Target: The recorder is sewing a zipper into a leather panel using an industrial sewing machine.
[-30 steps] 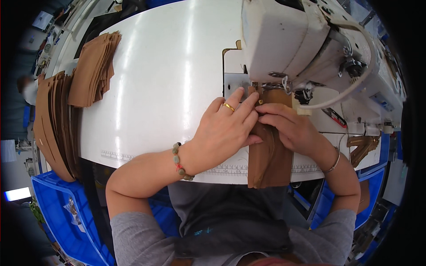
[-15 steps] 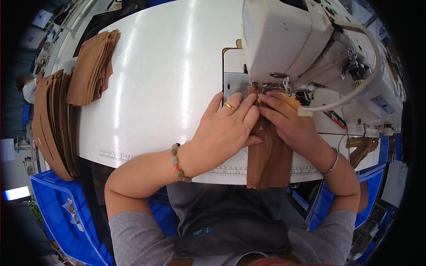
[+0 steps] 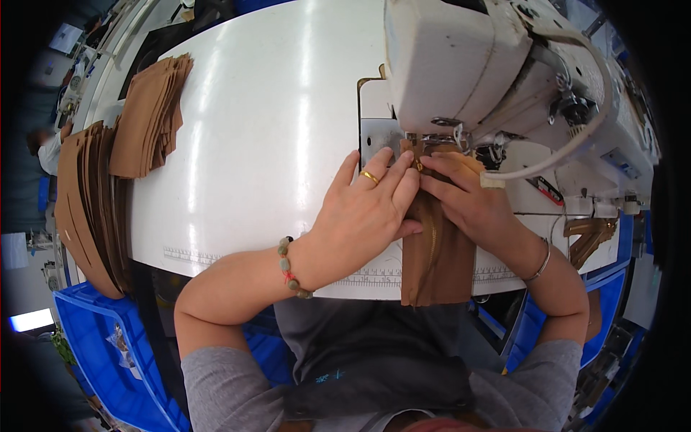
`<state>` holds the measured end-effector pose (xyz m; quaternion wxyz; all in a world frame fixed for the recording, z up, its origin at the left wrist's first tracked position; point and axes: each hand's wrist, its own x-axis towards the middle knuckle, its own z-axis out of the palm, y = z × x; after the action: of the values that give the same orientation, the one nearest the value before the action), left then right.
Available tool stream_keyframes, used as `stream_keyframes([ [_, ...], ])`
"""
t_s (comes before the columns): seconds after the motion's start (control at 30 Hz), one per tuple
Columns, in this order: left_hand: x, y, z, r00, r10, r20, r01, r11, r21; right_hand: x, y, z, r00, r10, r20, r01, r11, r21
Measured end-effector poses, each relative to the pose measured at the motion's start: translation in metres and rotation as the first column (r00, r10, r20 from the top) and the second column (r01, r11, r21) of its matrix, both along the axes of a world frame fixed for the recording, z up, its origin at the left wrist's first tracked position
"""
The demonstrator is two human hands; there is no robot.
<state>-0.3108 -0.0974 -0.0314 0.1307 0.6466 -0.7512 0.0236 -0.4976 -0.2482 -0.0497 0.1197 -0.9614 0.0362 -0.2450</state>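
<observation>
A brown fabric piece (image 3: 457,266) with a gold-coloured zipper (image 3: 435,241) down its length runs from under the sewing machine (image 3: 461,68) head to over the table's near edge. My left hand (image 3: 371,194) lies on its left side, fingers stretched out and fingertips just before the presser foot area; the thumb rests lower on the cloth. My right hand (image 3: 471,201) grips the cloth from the right, fingers bent and close together beside a small gold zipper pull (image 3: 419,165). The right thumb is hidden. Both hands' fingertips nearly meet near the needle area, which is mostly covered.
Stacks of brown fabric pieces (image 3: 151,119) lie at the left of the white table (image 3: 252,144). A blue bin (image 3: 108,353) stands at lower left. A red-and-black tool (image 3: 547,191) and brown zipper strips (image 3: 592,241) lie at right. A pale hose (image 3: 554,165) loops nearby.
The view has shifted slightly. Both hands stay at the same place on the fabric, with barely any finger movement; the cloth looks almost unmoved.
</observation>
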Motion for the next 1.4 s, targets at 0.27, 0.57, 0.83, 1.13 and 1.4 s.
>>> stream_keyframes([
  [0.27,-0.001,0.002,-0.002,1.000,0.020,0.004,-0.020,0.999,0.035,-0.008,-0.007,-0.008,0.989,-0.063,-0.137,0.075,0.994,0.083],
  [0.57,0.003,-0.002,-0.008,0.999,0.023,0.049,-0.023,1.000,0.002,-0.003,-0.005,-0.007,0.997,-0.049,-0.056,0.053,0.995,0.081],
  [0.83,0.002,0.000,-0.007,0.996,-0.034,0.081,0.036,0.999,-0.019,-0.005,0.001,0.003,0.988,-0.044,-0.146,0.046,0.999,0.005],
  [1.13,0.000,0.000,-0.003,0.998,0.029,0.061,-0.029,1.000,-0.004,-0.005,0.005,0.004,0.983,-0.049,-0.177,0.054,0.998,0.026],
  [1.4,-0.001,0.000,-0.004,0.997,0.021,0.076,-0.022,1.000,0.006,-0.004,0.007,0.006,0.968,-0.045,-0.246,0.054,0.998,0.030],
])
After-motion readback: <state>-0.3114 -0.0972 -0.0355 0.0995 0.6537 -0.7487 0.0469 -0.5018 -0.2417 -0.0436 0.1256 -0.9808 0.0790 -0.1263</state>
